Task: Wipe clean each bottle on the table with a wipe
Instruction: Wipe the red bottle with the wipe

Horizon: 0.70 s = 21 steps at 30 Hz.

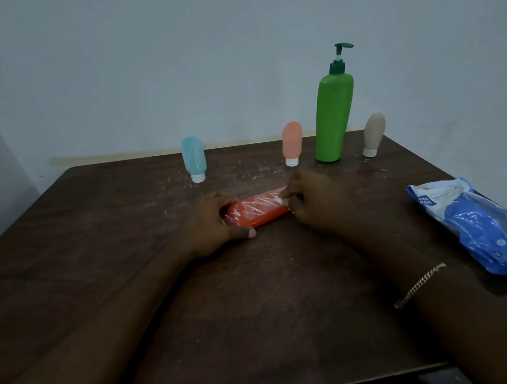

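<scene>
A red bottle [256, 211] lies on its side in the middle of the dark wooden table [127, 274], streaked with white marks. My left hand [214, 223] grips its left end. My right hand [310, 198] pinches a small white wipe [280, 200] against the bottle's right end. Along the far edge stand a blue tube bottle [194, 159], a pink tube bottle [292, 143], a tall green pump bottle [332, 115] and a beige tube bottle [374, 135], all upright.
A blue and white pack of wipes [484, 221] lies at the table's right edge. A pale wall rises just behind the table. White scuff marks streak the tabletop near the bottles.
</scene>
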Available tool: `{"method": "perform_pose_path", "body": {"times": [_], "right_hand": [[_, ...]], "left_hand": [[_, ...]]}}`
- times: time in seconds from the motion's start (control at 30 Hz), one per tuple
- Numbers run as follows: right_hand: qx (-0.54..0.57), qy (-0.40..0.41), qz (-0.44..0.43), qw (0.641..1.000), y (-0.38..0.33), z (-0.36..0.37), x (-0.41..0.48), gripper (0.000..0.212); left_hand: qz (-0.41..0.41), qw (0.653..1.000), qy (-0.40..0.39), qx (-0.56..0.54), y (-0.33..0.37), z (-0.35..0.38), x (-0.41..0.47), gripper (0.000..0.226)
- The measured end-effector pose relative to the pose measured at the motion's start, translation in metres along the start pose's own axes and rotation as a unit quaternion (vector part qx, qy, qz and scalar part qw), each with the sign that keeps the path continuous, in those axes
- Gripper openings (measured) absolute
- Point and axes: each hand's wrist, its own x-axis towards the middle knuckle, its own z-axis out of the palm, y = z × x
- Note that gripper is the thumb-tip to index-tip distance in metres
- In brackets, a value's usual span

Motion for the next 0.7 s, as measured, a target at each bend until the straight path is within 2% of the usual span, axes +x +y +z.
{"method": "perform_pose_path", "body": {"times": [0.17, 0.33, 0.5, 0.7], "right_hand": [[-0.002, 0.038, 0.048, 0.998, 0.013, -0.001, 0.006, 0.02], [0.01, -0.001, -0.05, 0.999, -0.018, 0.01, -0.001, 0.022], [0.008, 0.02, 0.024, 0.999, -0.001, -0.001, 0.002, 0.02], [0.026, -0.019, -0.082, 0.996, -0.032, 0.014, -0.003, 0.023]], "left_hand": [[-0.002, 1.0, -0.006, 0.001, 0.001, 0.0, -0.001, 0.091], [-0.006, 1.0, -0.007, -0.002, 0.0, -0.001, -0.002, 0.091], [-0.003, 1.0, -0.008, -0.012, -0.002, 0.0, -0.001, 0.093], [0.015, 0.999, 0.008, -0.034, -0.003, 0.001, -0.001, 0.088]]}}
